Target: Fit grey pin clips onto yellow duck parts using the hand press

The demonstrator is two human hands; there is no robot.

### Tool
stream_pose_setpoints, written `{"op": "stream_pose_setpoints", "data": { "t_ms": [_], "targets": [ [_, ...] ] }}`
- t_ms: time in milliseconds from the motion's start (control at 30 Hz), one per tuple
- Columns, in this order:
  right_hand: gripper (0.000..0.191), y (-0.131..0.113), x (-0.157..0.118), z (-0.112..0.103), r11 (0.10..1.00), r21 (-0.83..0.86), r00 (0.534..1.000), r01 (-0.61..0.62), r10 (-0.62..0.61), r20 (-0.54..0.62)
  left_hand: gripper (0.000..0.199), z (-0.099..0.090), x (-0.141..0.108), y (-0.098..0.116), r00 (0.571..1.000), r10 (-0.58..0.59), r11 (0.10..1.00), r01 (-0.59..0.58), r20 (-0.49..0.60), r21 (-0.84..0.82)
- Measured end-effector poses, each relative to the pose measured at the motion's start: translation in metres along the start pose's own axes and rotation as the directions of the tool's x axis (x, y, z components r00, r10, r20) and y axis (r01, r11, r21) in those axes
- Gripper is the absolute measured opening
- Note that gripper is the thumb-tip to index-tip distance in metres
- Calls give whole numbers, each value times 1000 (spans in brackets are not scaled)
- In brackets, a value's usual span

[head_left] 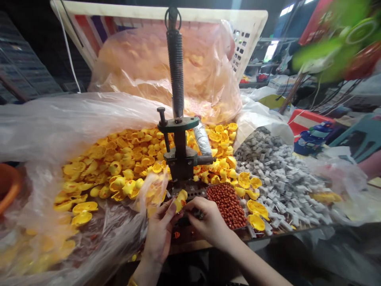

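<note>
Between the thumb and fingers of my left hand is a small yellow plastic duck-like piece. My right hand is closed beside it, its fingertips pinched at the piece's right side; what they hold, if anything, is too small to make out. Both hands are in front of the base of a hand press with a spring-wrapped post and a silver-wrapped lever. Right of my right hand, a tray holds small reddish-brown beads.
Yellow plastic shells are heaped behind the press and to its left. Grey parts with thin metal pins are piled at the right. Clear plastic sheeting drapes the left, and a white crate stands behind. A blurred green fan is upper right.
</note>
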State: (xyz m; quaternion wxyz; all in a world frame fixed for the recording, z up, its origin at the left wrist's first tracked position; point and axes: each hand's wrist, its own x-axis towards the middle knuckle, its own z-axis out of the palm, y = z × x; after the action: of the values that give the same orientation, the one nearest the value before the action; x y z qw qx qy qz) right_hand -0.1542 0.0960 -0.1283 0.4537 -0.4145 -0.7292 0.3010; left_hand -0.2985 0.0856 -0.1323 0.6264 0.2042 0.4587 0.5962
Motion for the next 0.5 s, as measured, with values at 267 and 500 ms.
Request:
{"op": "stream_pose_setpoints", "data": {
  "t_ms": [267, 500],
  "targets": [
    [11, -1, -1, 9, 1000, -6, 996, 19, -19, -90, 39, -2, 0, 1, 1000, -15, 999, 15, -11, -46],
    [9, 4, 0, 11, 998, -38, 997, 58, -60, -55, 43, -4, -1, 1, 999, -42, 999, 42, -1, -25]
  ]
}}
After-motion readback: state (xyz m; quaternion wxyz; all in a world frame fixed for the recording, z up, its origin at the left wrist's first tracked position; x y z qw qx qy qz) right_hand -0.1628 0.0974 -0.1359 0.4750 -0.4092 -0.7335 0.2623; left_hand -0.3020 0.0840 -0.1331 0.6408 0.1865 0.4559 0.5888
